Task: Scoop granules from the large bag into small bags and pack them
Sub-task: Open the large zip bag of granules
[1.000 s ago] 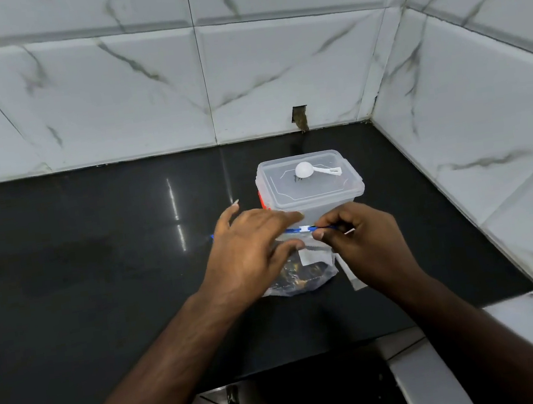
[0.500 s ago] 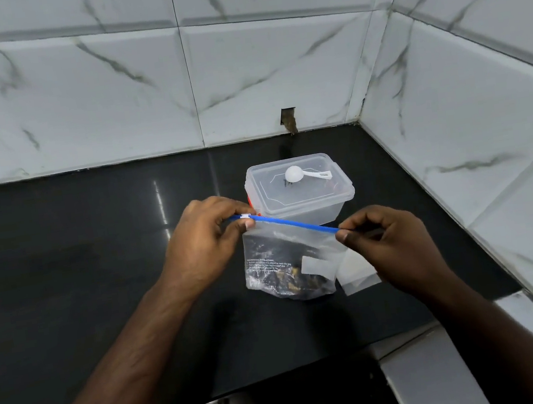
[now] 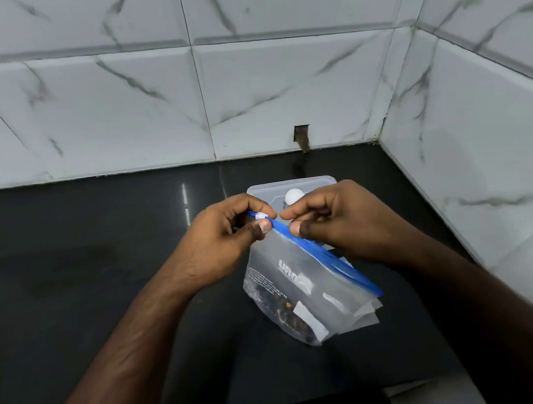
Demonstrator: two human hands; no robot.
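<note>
The zip bag [image 3: 303,285] is pinched at its blue seal by both hands' fingers [image 3: 263,226]; an uneven pull could spill the granules [image 3: 286,314].

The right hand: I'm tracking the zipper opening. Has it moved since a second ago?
Yes. The right hand rose from below the container front to overlap its lid.
</note>
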